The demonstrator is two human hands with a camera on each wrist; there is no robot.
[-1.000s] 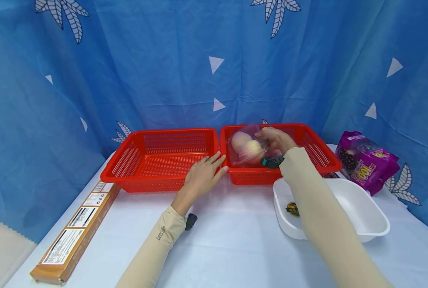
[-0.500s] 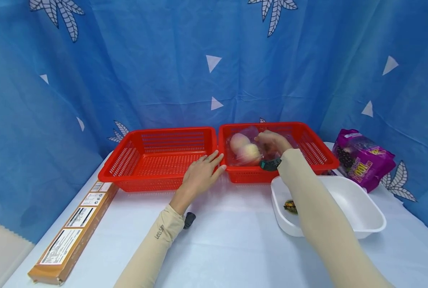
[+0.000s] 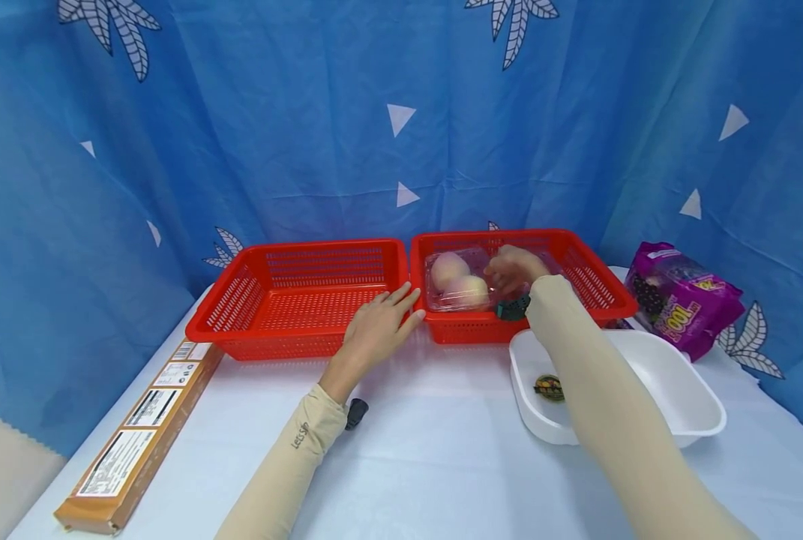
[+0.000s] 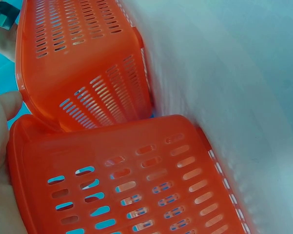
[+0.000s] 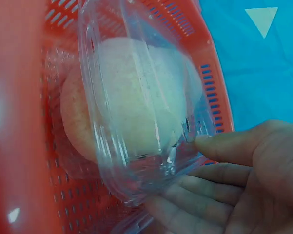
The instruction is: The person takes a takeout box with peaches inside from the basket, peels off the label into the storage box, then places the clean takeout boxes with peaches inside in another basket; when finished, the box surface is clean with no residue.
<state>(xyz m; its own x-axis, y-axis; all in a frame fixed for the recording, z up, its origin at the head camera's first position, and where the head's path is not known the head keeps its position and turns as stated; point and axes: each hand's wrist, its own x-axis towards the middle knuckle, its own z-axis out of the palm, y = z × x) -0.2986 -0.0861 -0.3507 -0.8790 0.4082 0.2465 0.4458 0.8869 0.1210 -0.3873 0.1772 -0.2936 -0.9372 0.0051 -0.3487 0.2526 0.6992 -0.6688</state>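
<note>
Blue cloth is hanging behind the white table. The right hand is reaching into the right red basket, its thumb and fingers pinching the clear box of peaches. That thin box could be slipping or popping open. The left hand is lying flat, fingers straight, against the left red basket.

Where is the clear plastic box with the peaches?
In the head view, the clear plastic box of peaches sits inside the right-hand red plastic basket, at its left end, with the right hand touching it.
</note>
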